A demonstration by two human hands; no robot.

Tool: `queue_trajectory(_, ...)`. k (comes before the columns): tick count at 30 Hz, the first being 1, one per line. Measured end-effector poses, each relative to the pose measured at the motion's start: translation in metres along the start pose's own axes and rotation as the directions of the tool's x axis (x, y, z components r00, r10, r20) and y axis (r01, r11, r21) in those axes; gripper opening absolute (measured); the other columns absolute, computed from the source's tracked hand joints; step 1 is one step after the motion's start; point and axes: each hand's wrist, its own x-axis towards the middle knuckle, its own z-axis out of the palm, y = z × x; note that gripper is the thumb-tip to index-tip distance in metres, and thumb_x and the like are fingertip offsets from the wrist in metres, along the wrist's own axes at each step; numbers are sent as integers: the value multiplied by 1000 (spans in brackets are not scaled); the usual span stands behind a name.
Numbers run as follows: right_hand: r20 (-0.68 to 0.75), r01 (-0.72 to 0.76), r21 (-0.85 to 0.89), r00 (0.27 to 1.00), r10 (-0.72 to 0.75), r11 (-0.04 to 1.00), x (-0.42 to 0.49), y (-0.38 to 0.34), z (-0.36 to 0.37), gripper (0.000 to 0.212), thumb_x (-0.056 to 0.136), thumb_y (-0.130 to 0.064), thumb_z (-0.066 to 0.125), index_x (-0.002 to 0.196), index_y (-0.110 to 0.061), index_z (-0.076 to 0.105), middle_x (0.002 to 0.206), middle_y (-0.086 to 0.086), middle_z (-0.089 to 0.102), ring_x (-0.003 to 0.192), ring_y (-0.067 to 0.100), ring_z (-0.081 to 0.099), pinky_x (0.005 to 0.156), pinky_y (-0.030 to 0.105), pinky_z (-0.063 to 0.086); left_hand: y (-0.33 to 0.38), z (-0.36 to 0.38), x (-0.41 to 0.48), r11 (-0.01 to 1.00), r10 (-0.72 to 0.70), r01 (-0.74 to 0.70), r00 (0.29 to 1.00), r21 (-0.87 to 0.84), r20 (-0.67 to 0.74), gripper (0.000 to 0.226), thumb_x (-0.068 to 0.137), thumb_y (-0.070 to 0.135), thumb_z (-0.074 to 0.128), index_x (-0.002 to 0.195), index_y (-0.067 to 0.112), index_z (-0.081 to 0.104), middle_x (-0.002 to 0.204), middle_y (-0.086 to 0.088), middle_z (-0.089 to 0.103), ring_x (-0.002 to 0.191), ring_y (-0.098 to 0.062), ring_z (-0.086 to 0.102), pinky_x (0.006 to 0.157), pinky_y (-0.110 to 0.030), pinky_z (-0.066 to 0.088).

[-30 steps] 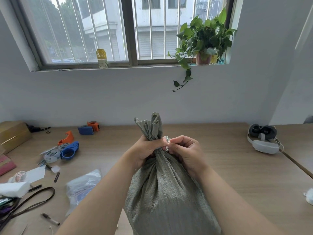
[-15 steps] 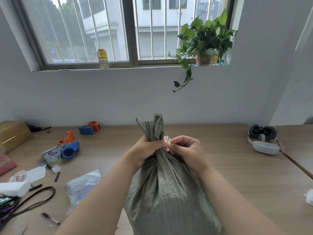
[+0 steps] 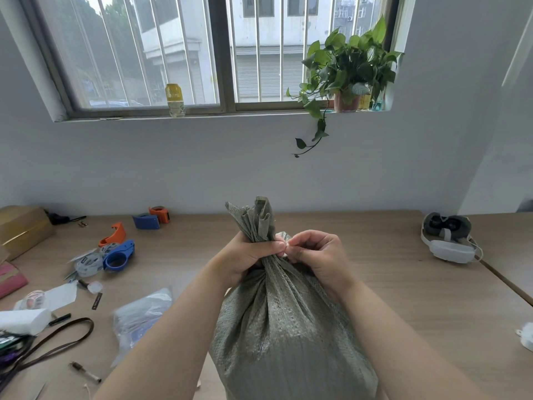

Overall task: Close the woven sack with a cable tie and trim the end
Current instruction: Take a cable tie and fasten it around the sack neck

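Observation:
A grey-green woven sack (image 3: 288, 336) stands upright on the wooden table (image 3: 403, 298) right in front of me, its top gathered into a bunched neck (image 3: 255, 219). My left hand (image 3: 248, 256) is wrapped around that neck from the left. My right hand (image 3: 317, 255) presses against the neck from the right, its thumb and fingers pinched at the spot where the two hands meet. A small pale bit shows between the fingertips; I cannot tell whether it is the cable tie. The tie is otherwise hidden by my fingers.
Tape dispensers (image 3: 115, 255) and a blue and orange one (image 3: 151, 217) lie at the left, with a clear plastic bag (image 3: 141, 313), a dark strap (image 3: 54, 347) and small clutter. A cardboard box (image 3: 23, 229) sits far left. A headset (image 3: 448, 236) rests at the right.
Both hands stay on the sack's neck. The right hand's fingers have shifted slightly at the pinch point; the sack has not moved.

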Motion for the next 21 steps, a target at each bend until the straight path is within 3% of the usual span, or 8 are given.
queue_trajectory(6, -4, -19, -2, 1000, 19, 1000, -1, 2, 0, 13, 73, 10, 77, 80, 0, 73, 71, 13, 71, 61, 16, 63, 63, 25, 56, 0, 0, -2, 999, 31, -32, 999, -40, -25, 22, 77, -10, 71, 73, 11, 68, 70, -7, 65, 68, -18, 64, 70, -28, 54)
queue_trajectory(13, 27, -16, -15, 999, 16, 1000, -3, 0, 4, 12, 64, -6, 83, 74, -11, 77, 71, 8, 73, 61, 13, 63, 63, 23, 54, -3, 1, 0, 996, 13, -15, 1000, -87, -25, 23, 71, -3, 73, 68, 17, 63, 66, -7, 64, 67, -19, 64, 72, -31, 55)
queue_trajectory(21, 72, -43, -54, 996, 47, 998, -1, 0, -3, 14, 77, 4, 77, 89, -3, 75, 85, 20, 71, 76, 25, 62, 73, 30, 56, -6, -1, 0, 998, 27, -29, 999, -49, -37, 20, 71, 2, 76, 68, 18, 65, 69, -8, 64, 70, -20, 62, 74, -32, 53)
